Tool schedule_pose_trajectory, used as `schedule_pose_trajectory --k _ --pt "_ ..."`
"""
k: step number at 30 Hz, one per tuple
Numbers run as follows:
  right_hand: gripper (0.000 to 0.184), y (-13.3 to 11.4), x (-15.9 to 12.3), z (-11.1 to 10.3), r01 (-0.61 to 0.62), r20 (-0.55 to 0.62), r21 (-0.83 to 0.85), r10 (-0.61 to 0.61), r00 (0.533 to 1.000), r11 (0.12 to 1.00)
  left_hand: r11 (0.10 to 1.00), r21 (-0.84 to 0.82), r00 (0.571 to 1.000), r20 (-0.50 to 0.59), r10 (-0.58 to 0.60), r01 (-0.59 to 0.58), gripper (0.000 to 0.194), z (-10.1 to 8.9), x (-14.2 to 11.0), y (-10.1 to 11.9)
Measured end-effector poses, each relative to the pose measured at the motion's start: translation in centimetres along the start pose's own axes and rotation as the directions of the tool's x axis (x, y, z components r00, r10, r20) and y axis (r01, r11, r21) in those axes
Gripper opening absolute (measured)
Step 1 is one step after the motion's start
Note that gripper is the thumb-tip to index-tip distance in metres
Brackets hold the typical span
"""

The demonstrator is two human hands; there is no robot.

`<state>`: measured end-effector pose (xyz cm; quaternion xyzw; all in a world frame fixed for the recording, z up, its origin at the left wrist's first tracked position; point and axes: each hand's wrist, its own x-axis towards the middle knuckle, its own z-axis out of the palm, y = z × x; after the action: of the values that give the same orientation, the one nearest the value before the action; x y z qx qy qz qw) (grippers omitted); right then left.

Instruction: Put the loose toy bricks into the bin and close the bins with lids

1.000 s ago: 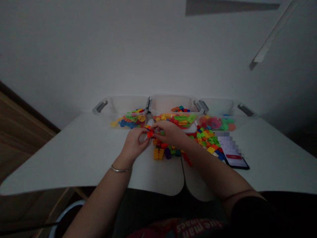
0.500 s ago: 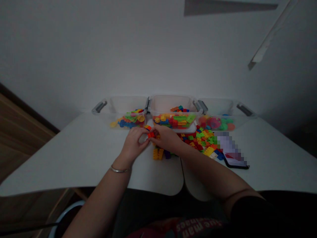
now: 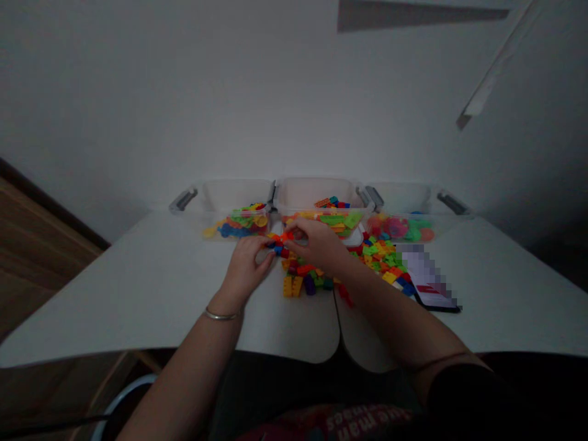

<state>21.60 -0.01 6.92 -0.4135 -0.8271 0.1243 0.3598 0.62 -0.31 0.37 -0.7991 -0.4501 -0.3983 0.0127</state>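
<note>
- Across my shirt [image 3: 321, 424], at the near edge of my view, I make out pale letters that seem to say "man"; the rest is too distorted and cut off to read.
- The phone [image 3: 429, 282] on the right has a lit screen with a red bar, but its writing is too small and partly pixelated.
- My fingers cover part of what I'm holding, so I can't tell its full shape or whether all the pieces are joined.
- My right forearm hides some of the brick pile [image 3: 383, 260], and the dim light dulls the details.
- The blue piece [image 3: 278, 250] is small and blocky, with red at its right end; the orange-red piece [image 3: 286, 236] sits just beyond it, studs hard to make out.
- Both are between my hands, above the worktop [image 3: 184, 288], left of the pile and just nearer than the middle clear bin [image 3: 321, 211].
- My left hand [image 3: 244, 268] grasps the blue piece by its left end, thumb and fingers curled.
- My right hand [image 3: 316, 244] pinches the orange-red piece.
</note>
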Motion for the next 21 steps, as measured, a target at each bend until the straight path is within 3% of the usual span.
schedule_pose_trajectory --k 7,11,13,16,21 --pt "0.019 1.4 0.9 -5.0 -0.017 -0.246 -0.047 0.005 0.969 0.999 0.999 0.025 0.991 0.129 0.038 -0.042 0.032 0.4 -0.4 -0.9" --pt "0.023 3.6 1.1 -7.1 -0.13 -0.425 -0.123 0.066 0.903 0.984 0.994 0.013 0.973 0.209 0.101 -0.107 0.034 0.8 -0.5 -1.2" --pt "0.024 4.7 1.1 -7.7 -0.163 -0.462 -0.148 0.078 0.884 0.975 0.993 0.008 0.966 0.235 0.11 -0.115 0.034 0.9 -0.5 -1.3" --pt "0.024 6.0 1.1 -8.3 -0.241 -0.442 -0.181 0.14 0.886 0.954 0.993 0.012 0.96 0.256 0.11 -0.117 0.033 0.9 -0.6 -1.4" --pt "0.022 6.6 1.1 -8.8 -0.371 -0.253 -0.24 0.311 0.916 0.897 0.992 0.027 0.957 0.266 0.113 -0.125 0.031 0.7 -0.6 -1.4"
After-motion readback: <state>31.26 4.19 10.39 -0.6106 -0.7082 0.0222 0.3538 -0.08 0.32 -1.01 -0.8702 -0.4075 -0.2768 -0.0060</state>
